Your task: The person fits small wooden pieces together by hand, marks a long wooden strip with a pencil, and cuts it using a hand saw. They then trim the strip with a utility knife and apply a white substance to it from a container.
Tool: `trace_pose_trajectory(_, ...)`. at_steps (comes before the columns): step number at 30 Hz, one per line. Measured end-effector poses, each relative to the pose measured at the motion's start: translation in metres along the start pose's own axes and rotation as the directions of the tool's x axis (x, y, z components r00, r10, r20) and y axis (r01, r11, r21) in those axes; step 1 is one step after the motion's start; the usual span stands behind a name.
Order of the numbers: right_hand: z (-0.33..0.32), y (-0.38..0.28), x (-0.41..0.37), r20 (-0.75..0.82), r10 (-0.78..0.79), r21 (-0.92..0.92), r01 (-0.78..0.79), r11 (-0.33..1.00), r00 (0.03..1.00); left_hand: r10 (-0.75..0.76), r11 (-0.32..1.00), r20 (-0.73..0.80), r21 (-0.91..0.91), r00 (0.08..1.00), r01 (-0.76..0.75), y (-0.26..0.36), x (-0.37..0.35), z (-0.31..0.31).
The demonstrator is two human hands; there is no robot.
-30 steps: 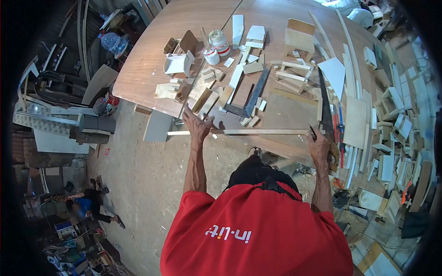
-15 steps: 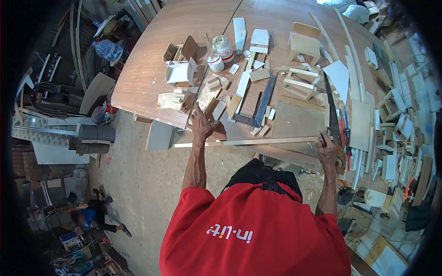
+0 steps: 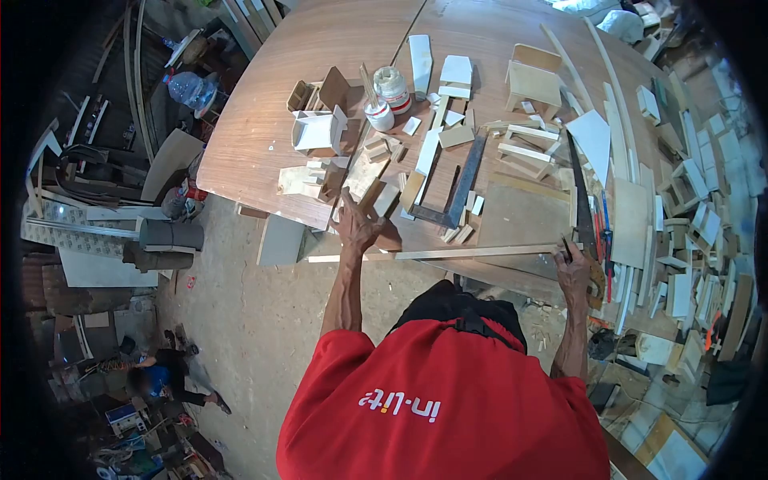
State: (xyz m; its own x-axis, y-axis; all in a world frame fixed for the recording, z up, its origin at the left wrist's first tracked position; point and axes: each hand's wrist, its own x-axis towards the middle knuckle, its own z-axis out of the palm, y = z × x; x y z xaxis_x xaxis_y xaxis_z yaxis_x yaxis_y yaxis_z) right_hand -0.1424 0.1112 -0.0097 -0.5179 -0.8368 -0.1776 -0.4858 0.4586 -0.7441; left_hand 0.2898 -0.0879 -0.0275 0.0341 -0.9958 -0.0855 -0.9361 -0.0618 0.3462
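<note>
My left hand (image 3: 358,229) rests at the table's front edge with its fingers spread, touching small wooden pieces. A brown block (image 3: 390,237) lies beside its thumb, and a pale block (image 3: 386,199) sits just beyond. Farther right, my right hand (image 3: 573,270) is closed on a thin dark pencil-like tool (image 3: 566,246) that points up from the fingers. Between the hands, a long light wooden strip (image 3: 480,252) runs along the front edge, its right end close to my right hand. A dark framing square (image 3: 466,188) lies on the table between them. My right fingertips are partly hidden.
Beyond my left hand stand two white glue jars (image 3: 390,86) and small wooden chair models (image 3: 318,130). A handsaw (image 3: 582,200) lies above my right hand. Wood offcuts (image 3: 696,228) crowd the far right. A person (image 3: 164,376) sits on the floor at lower left.
The view has shifted slightly, so the table appears a little lower and farther right. Both hands keep nearly the same places and poses.
</note>
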Motion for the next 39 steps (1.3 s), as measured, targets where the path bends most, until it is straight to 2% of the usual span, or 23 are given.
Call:
trace_pose_trajectory(2, -0.001, 0.000, -0.001, -0.002, -0.008, 0.050, 0.009, 0.999, 1.000, -0.047, 0.997, 0.044, -0.062, 0.998, 0.050, 0.012, -0.009, -0.018)
trace_pose_trajectory(5, -0.002, -0.002, 0.000, 0.021, -0.008, 0.034, 0.007, 0.999, 1.000, -0.002, 0.999, -0.052, -0.049, 0.999, 0.000, 0.019, -0.010, -0.036)
trace_pose_trajectory(7, -0.002, -0.002, 0.000, 0.019, -0.002, 0.034, 0.001, 0.999, 1.000, 0.001, 0.989, -0.059, -0.147, 0.998, -0.010, 0.020, -0.004, -0.051)
trace_pose_trajectory(8, -0.002, -0.002, 0.000, 0.017, 0.004, 0.030, -0.005, 1.000, 1.000, 0.008, 0.990, -0.174, -0.139, 0.985, -0.033, 0.023, -0.001, -0.058)
trace_pose_trajectory(9, -0.002, -0.004, -0.001, 0.013, 0.003, 0.031, -0.003, 1.000, 1.000, 0.013, 0.985, -0.206, -0.163, 0.979, -0.047, 0.024, 0.005, -0.067)
trace_pose_trajectory(11, -0.003, -0.009, -0.003, 0.000, 0.017, 0.037, -0.017, 0.999, 1.000, -0.099, 0.983, -0.167, -0.168, 0.981, 0.071, 0.029, 0.023, -0.092)
trace_pose_trajectory(13, -0.003, -0.010, -0.003, -0.005, 0.023, 0.037, -0.023, 0.999, 1.000, -0.086, 0.994, -0.244, -0.092, 0.966, 0.065, 0.021, 0.044, -0.103)
trace_pose_trajectory(15, -0.002, -0.007, -0.003, -0.009, 0.028, 0.037, -0.028, 0.999, 1.000, -0.065, 0.991, -0.317, -0.135, 0.946, 0.023, 0.013, 0.064, -0.112)
trace_pose_trajectory(19, 0.003, 0.001, -0.002, -0.052, -0.025, 0.039, 0.027, 0.999, 0.998, -0.170, 0.979, -0.296, -0.159, 0.940, 0.127, -0.012, 0.103, -0.116)
trace_pose_trajectory(22, 0.000, -0.006, -0.004, -0.033, -0.007, 0.018, 0.008, 1.000, 0.999, -0.343, 0.938, -0.227, -0.137, 0.911, 0.319, -0.016, 0.118, -0.122)
trace_pose_trajectory(26, -0.004, -0.017, -0.006, -0.012, 0.024, -0.038, -0.024, 0.999, 1.000, -0.357, 0.930, -0.204, -0.167, 0.912, 0.327, -0.037, 0.137, -0.118)
trace_pose_trajectory(30, 0.000, -0.010, -0.004, -0.015, 0.040, 0.007, -0.039, 0.999, 0.999, -0.365, 0.928, -0.202, -0.150, 0.909, 0.340, -0.039, 0.150, -0.119)
trace_pose_trajectory(32, 0.002, -0.006, -0.004, -0.067, -0.035, 0.006, 0.035, 0.999, 0.997, -0.273, 0.961, -0.184, -0.095, 0.944, 0.259, -0.054, 0.164, -0.114)
trace_pose_trajectory(35, -0.001, -0.008, -0.004, -0.013, 0.033, 0.002, -0.033, 0.999, 0.999, -0.235, 0.972, -0.176, -0.061, 0.956, 0.228, -0.048, 0.165, -0.118)
trace_pose_trajectory(39, -0.001, -0.015, -0.006, -0.039, 0.014, -0.011, -0.015, 1.000, 0.999, -0.238, 0.971, -0.158, -0.064, 0.958, 0.231, -0.063, 0.184, -0.104)
